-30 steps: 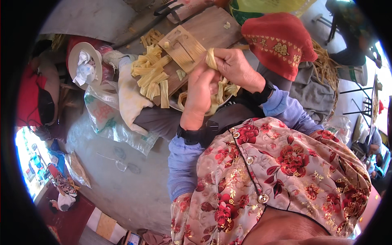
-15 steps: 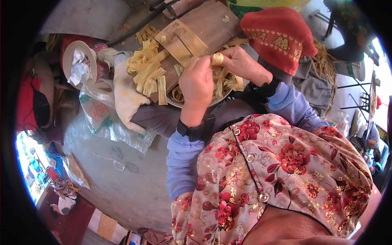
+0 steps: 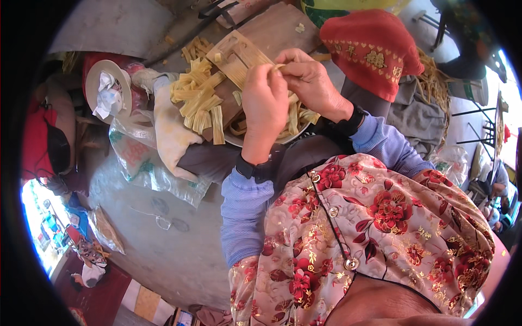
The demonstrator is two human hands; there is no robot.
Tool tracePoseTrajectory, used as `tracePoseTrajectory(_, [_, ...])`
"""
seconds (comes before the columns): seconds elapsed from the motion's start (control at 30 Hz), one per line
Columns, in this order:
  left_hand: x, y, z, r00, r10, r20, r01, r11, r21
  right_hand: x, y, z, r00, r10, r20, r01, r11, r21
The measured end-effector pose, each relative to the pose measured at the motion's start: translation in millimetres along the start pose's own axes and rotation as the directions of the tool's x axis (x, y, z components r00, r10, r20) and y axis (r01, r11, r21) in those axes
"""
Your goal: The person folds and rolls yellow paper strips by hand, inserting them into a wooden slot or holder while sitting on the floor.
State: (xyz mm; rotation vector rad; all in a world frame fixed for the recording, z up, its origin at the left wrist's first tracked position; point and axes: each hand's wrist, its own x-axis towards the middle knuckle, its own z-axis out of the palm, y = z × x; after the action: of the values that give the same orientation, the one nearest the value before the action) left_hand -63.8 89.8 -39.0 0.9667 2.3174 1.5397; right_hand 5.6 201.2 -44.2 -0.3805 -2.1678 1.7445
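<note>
My left hand (image 3: pixel 265 103) and my right hand (image 3: pixel 314 84) meet over a round pan (image 3: pixel 291 138), fingertips pinched together. Between them is a small yellow fibrous strip (image 3: pixel 280 66), mostly hidden by the fingers. Loose strips of the same kind lie in the pan below. Just beyond my left hand, a grooved wooden block (image 3: pixel 237 50) rests on a flat wooden board (image 3: pixel 291 27). On the left end of the board sits a pile of short, flat yellow strips (image 3: pixel 198 100).
A red cloth with gold print (image 3: pixel 372 54) drapes over my right knee. To the left are a pale stained cloth (image 3: pixel 169 130), a plastic bag (image 3: pixel 133 163) and a white bowl (image 3: pixel 128 89) with crumpled paper. Straw-like strips (image 3: pixel 435 98) lie at the right.
The rolled yellow strip that showed between my fingertips is now mostly covered. My right hand has shifted slightly left and up, its fingers curling over the strip.
</note>
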Motion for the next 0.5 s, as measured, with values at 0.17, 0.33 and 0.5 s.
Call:
tracePoseTrajectory(0.17, [-8.9,-3.0,-8.6,0.755,-0.552,0.355,0.611,0.394,-0.687,4.7,-1.9,-3.4,0.991,-0.064,-0.121,0.064,0.998,-0.005])
tracePoseTrajectory(0.33, [-54.4,-25.4,-32.9,0.686,-0.450,0.572,0.727,0.411,-0.549,4.5,2.1,-14.2,0.992,0.094,0.089,-0.106,0.984,0.140])
tracePoseTrajectory(0.5, [-44.6,-11.2,-45.0,0.990,0.121,0.069,-0.138,0.907,0.398,13.2,-9.5,-41.7,0.976,0.088,0.198,-0.112,0.987,0.117])
